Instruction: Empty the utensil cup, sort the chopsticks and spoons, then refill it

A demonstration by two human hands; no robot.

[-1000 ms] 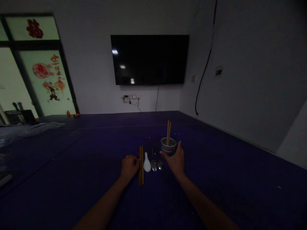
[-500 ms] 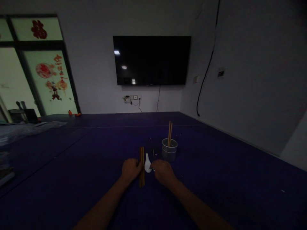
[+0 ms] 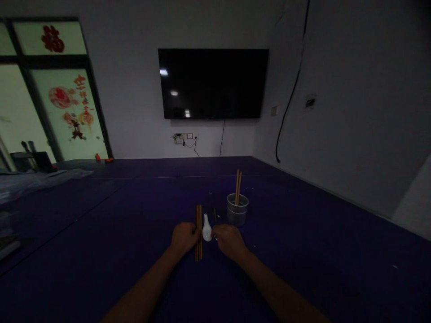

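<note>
My left hand (image 3: 183,238) is closed at the left side of a bundle of wooden chopsticks (image 3: 198,253), its thumb against them. They lie lengthwise on the dark blue surface. Just right of them rests a white soup spoon (image 3: 206,232), bowl end nearer me. My right hand (image 3: 229,240) is closed at the spoon's right edge, fingertips on a slim metal utensil (image 3: 215,213); its kind is hidden by the fingers and the dim light. Beyond that hand stands a grey metal cup (image 3: 236,216) with two wooden chopsticks (image 3: 238,186) leaning upright inside.
Small white bits (image 3: 250,189) are scattered on the blue surface (image 3: 141,211). At the left lies crumpled clear plastic sheeting (image 3: 50,179). Small orange items (image 3: 98,157) sit by the glass door. A television (image 3: 213,84) hangs on the far wall, with a black cable (image 3: 288,105) to its right.
Almost nothing differs. The whole view has shifted very slightly; both hands, the chopsticks, the spoon and the cup keep their places relative to one another.
</note>
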